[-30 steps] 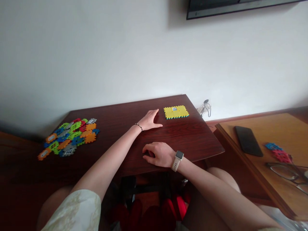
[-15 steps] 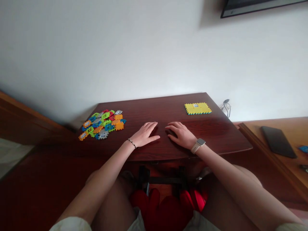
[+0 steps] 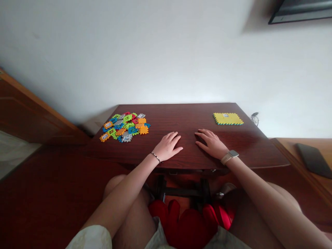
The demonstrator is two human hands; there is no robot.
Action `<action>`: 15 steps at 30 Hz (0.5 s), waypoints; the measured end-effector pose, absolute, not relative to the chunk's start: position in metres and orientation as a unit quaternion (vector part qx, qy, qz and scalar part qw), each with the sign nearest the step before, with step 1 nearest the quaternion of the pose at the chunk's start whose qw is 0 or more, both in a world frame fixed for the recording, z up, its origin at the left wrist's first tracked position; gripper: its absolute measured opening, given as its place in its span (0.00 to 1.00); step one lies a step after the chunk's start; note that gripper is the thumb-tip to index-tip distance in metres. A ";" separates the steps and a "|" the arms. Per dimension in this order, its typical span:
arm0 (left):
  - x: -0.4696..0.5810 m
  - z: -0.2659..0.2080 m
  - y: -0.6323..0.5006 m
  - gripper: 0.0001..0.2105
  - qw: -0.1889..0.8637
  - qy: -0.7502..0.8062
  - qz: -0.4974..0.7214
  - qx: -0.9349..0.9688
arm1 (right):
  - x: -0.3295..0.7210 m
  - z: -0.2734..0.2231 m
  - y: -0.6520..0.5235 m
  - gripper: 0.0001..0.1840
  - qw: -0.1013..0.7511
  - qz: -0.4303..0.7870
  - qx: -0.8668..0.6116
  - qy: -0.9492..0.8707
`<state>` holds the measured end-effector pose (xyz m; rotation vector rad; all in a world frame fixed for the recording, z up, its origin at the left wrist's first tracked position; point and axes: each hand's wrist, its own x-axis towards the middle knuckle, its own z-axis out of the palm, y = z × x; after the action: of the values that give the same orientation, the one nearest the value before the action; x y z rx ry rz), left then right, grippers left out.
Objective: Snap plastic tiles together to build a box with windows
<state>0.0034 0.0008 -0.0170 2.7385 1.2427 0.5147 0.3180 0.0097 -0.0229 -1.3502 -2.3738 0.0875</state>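
My left hand [image 3: 168, 145] rests palm down on the dark wooden table [image 3: 176, 119], fingers stretched out and holding nothing. A dark beaded bracelet is on its wrist. To its right, my right hand [image 3: 211, 143] also lies on the table with its fingers apart and nothing in them; a watch [image 3: 229, 156] is on that wrist. Left of my left hand spreads a heap of interlocking plastic building tiles [image 3: 126, 127] in orange, green, blue, red and grey, some with window patterns. Beyond my right hand sits a flat yellow panel of joined tiles [image 3: 228, 119] with a small white window and blue-green edging.
A pale wall [image 3: 166, 52] stands behind the table. A black cable [image 3: 255, 118] hangs past its right edge. Further right, a dark flat device [image 3: 313, 159] lies on a lighter wooden surface. A wooden door [image 3: 38, 114] is at the left.
The view has turned slightly to the left, so everything appears further right. My hands are slightly further apart, still flat on the table; the tiles and yellow panel stay in place.
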 end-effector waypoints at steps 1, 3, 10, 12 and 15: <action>0.004 -0.017 0.001 0.28 0.044 0.406 0.169 0.897 | 0.318 -0.023 0.010 0.28 0.203 0.031 -0.483 -0.851; 0.004 -0.017 0.001 0.28 0.043 0.406 0.171 0.897 | 0.318 -0.023 0.009 0.28 0.204 0.030 -0.483 -0.851; 0.005 -0.017 0.002 0.28 0.047 0.410 0.172 0.895 | 0.318 -0.023 0.009 0.28 0.203 0.028 -0.482 -0.852; 0.005 -0.016 0.001 0.27 0.049 0.411 0.175 0.893 | 0.318 -0.023 0.010 0.28 0.201 0.026 -0.485 -0.851; 0.002 -0.014 0.003 0.25 0.052 0.402 0.185 0.895 | 0.317 -0.025 0.011 0.28 0.198 0.024 -0.488 -0.850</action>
<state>0.0019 0.0027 -0.0135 2.7235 1.2229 0.5638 0.3171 0.0114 -0.0248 -1.3663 -2.3777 0.0671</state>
